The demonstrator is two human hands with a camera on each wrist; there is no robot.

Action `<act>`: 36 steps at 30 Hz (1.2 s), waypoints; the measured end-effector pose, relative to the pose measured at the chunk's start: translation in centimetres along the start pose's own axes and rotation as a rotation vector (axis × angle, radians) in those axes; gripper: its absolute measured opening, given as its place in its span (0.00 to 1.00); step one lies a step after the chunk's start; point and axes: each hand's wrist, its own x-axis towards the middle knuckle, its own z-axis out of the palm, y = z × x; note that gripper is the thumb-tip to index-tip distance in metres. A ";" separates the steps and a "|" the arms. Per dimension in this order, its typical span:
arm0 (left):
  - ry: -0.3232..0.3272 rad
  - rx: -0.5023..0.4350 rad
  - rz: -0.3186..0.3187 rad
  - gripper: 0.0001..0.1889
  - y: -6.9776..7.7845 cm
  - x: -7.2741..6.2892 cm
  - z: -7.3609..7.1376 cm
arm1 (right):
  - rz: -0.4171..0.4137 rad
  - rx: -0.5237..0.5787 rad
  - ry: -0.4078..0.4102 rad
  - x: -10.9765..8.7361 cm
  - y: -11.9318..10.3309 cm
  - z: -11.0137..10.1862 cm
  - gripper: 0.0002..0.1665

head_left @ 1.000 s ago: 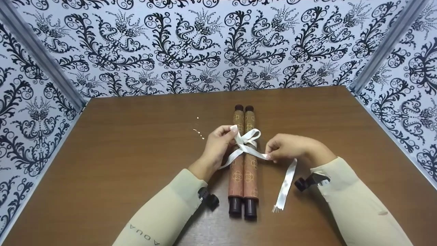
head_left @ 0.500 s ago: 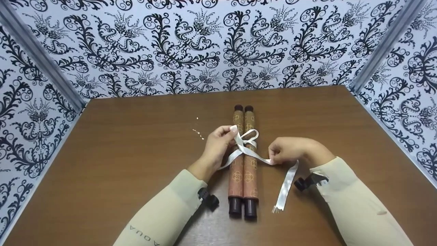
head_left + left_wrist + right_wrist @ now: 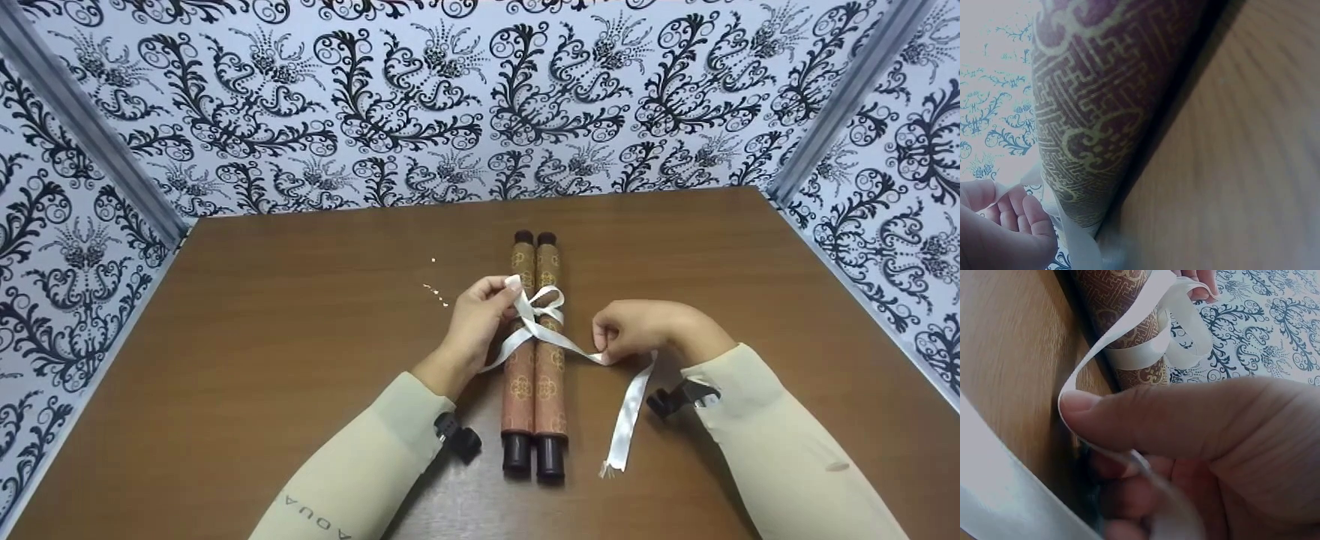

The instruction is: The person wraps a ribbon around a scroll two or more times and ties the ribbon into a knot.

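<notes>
Two rolled scrolls (image 3: pixel 550 397) with red-brown and gold patterned covers and dark end knobs lie side by side. Around their middle runs a white ribbon (image 3: pixel 559 341), crossed on top with a loop (image 3: pixel 553 296) standing at the upper right. My left hand (image 3: pixel 476 319) pinches one part of the ribbon between thumb and fingers, at the left scroll's side. To the right of the scrolls, my right hand (image 3: pixel 637 330) pinches another stretch, pulled fairly straight from the crossing. From that hand a frayed ribbon tail (image 3: pixel 628 420) hangs down. In the right wrist view the thumb (image 3: pixel 1081 405) presses the ribbon.
The brown wooden table (image 3: pixel 300 315) carries a few small white specks (image 3: pixel 436 292) left of the scrolls. Patterned black-and-white walls (image 3: pixel 450 90) stand behind and at both sides. Each sleeve cuff bears a black wrist camera (image 3: pixel 459 439).
My right hand has moved a little right and down, drawing the ribbon out. The loop over the right scroll has become smaller. My left hand has stayed in place.
</notes>
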 end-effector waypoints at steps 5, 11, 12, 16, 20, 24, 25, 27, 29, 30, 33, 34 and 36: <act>0.001 -0.004 -0.002 0.04 0.0 0.0 0.0 | 0.009 -0.012 0.067 -0.3 0.0 -0.4 0.10; 0.006 -0.007 -0.001 0.04 -0.1 0.1 -0.1 | -0.029 -0.007 0.194 -0.3 0.2 -0.7 0.13; 0.007 -0.004 0.001 0.05 -0.1 0.1 -0.1 | -0.027 -0.004 0.211 -0.2 0.2 -0.8 0.13; 0.008 0.001 0.002 0.05 -0.1 0.1 0.0 | -0.017 0.023 0.301 -0.1 0.0 -0.8 0.15; 0.009 0.011 -0.005 0.05 0.1 0.0 0.0 | -0.044 0.109 0.445 0.6 -0.4 -0.6 0.17; 0.012 0.008 -0.006 0.04 0.1 -0.1 0.0 | -0.088 0.272 0.554 1.5 -1.0 -0.3 0.20; 0.011 0.006 -0.005 0.04 0.1 -0.1 0.1 | -0.094 0.314 0.565 1.8 -1.2 -0.2 0.21; 0.010 0.005 -0.003 0.04 0.1 -0.1 0.1 | -0.111 0.362 0.576 2.2 -1.5 0.0 0.22; 0.008 0.008 -0.001 0.03 0.1 -0.1 0.1 | -0.125 0.382 0.574 2.7 -1.7 0.3 0.22; 0.008 0.010 -0.001 0.03 0.1 -0.1 0.1 | -0.129 0.385 0.573 2.9 -1.8 0.4 0.22; 0.008 0.011 -0.002 0.04 0.1 -0.1 0.1 | -0.137 0.384 0.573 3.5 -2.1 0.6 0.22; 0.007 0.012 -0.003 0.04 0.1 -0.1 0.1 | -0.139 0.391 0.570 3.6 -2.1 0.7 0.22; 0.006 0.017 -0.004 0.05 0.2 -0.1 0.1 | -0.137 0.402 0.568 3.9 -2.3 0.8 0.22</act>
